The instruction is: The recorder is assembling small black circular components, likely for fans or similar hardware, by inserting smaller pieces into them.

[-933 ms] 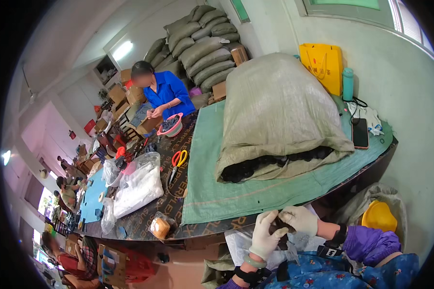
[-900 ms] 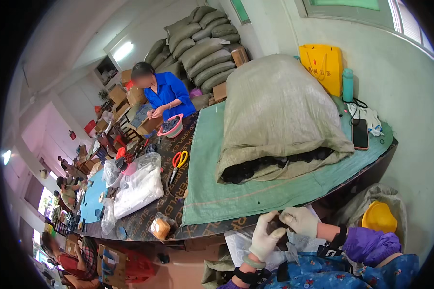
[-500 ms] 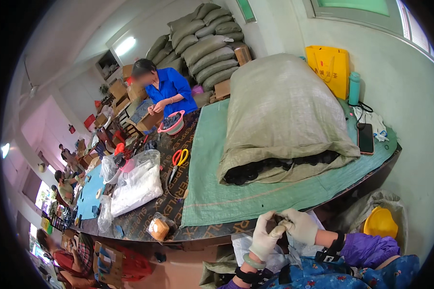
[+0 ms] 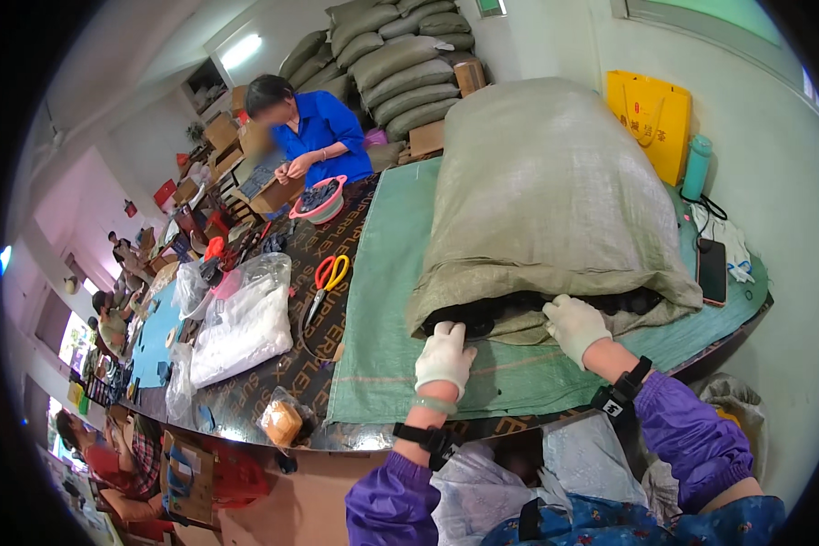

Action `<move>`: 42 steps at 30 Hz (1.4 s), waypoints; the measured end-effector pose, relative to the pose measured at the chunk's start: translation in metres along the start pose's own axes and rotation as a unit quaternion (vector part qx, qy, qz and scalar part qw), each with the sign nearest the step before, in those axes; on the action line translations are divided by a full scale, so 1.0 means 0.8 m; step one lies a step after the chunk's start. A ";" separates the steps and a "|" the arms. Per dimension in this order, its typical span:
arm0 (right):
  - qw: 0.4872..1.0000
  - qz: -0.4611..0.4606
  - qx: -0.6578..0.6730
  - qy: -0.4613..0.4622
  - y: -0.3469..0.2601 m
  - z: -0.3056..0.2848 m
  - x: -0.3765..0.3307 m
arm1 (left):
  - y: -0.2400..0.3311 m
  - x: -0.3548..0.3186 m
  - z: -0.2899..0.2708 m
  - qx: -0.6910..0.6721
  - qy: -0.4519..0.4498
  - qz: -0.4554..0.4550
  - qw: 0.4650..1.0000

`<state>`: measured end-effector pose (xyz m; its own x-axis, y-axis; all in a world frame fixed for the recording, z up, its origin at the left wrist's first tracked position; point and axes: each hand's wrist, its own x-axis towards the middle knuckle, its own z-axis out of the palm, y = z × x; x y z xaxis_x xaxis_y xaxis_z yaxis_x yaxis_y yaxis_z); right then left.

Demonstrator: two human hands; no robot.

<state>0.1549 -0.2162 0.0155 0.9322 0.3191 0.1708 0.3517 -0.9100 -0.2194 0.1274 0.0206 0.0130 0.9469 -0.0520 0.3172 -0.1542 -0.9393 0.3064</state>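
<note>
A long work table (image 4: 246, 400) fills the middle of the view, its near half covered by a green woven sheet (image 4: 382, 300). On that sheet lies a big, bulging grey-green sack (image 4: 555, 182), on its side with its open mouth toward the person. Dark small things (image 4: 510, 305) show inside the mouth; what they are cannot be made out. The sack looks heavy and slumped, its woven cloth soft and loose, so it likely drags rather than lifts, and the folded lip of the mouth looks like the best place to take hold.

Both hands wear white gloves and reach up from purple sleeves. The left hand (image 4: 444, 357) rests at the left corner of the mouth, fingers curled down; whether it grips anything cannot be told. The right hand (image 4: 575, 328) lies on the lower lip of the mouth, fingers bent over the cloth, seemingly pinching it.

Farther left lie red and yellow scissors (image 4: 326, 278) and clear plastic bags (image 4: 241, 318). A person in blue (image 4: 323, 132) works at the far end.
</note>
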 end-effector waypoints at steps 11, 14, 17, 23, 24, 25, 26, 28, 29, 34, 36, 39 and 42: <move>0.986 0.034 0.166 -0.008 -0.006 0.009 -0.062 | -0.015 -0.022 -0.002 0.083 0.072 0.010 0.994; 0.996 -0.015 0.085 0.005 -0.004 0.011 -0.070 | -0.007 -0.058 -0.015 -0.012 0.171 0.007 0.985; 1.000 -0.025 0.009 -0.014 -0.017 -0.002 -0.075 | -0.010 -0.100 -0.003 -0.282 0.089 -0.145 0.944; 0.977 -0.088 0.190 0.027 -0.049 -0.030 -0.112 | 0.064 -0.150 -0.029 -0.596 0.004 -0.282 0.751; 0.969 -0.127 0.207 0.048 -0.068 -0.042 -0.123 | 0.074 -0.151 -0.033 -0.632 -0.033 -0.280 0.721; 0.958 -0.167 0.224 0.068 -0.078 -0.046 -0.131 | 0.083 -0.151 -0.035 -0.666 -0.069 -0.278 0.689; 0.957 -0.166 0.230 0.058 -0.081 -0.043 -0.136 | 0.088 -0.154 -0.032 -0.705 -0.085 -0.242 0.662; 0.955 -0.165 0.243 0.038 -0.085 -0.037 -0.142 | 0.088 -0.164 -0.026 -0.729 -0.127 -0.209 0.640; 0.952 -0.169 0.252 0.029 -0.087 -0.041 -0.145 | 0.090 -0.165 -0.026 -0.734 -0.124 -0.198 0.638; 0.923 -0.113 0.367 0.026 -0.086 -0.032 -0.162 | 0.086 -0.174 -0.030 -0.691 -0.196 -0.172 0.674; 0.833 0.018 0.551 -0.038 -0.085 -0.022 -0.167 | 0.092 -0.173 -0.026 -0.457 -0.016 0.025 0.889; 0.898 -0.133 0.410 0.091 -0.093 -0.021 -0.159 | 0.088 -0.176 -0.032 -0.535 -0.068 -0.046 0.841; 0.918 -0.168 0.351 0.077 -0.099 -0.031 -0.161 | 0.076 -0.179 -0.032 -0.632 -0.148 -0.133 0.749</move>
<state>0.0052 -0.1917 0.0350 0.7571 0.4606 0.4633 0.6355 -0.3546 -0.6859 -0.0249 -0.0205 0.0092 0.9836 -0.1693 -0.0615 0.0845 0.1322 0.9876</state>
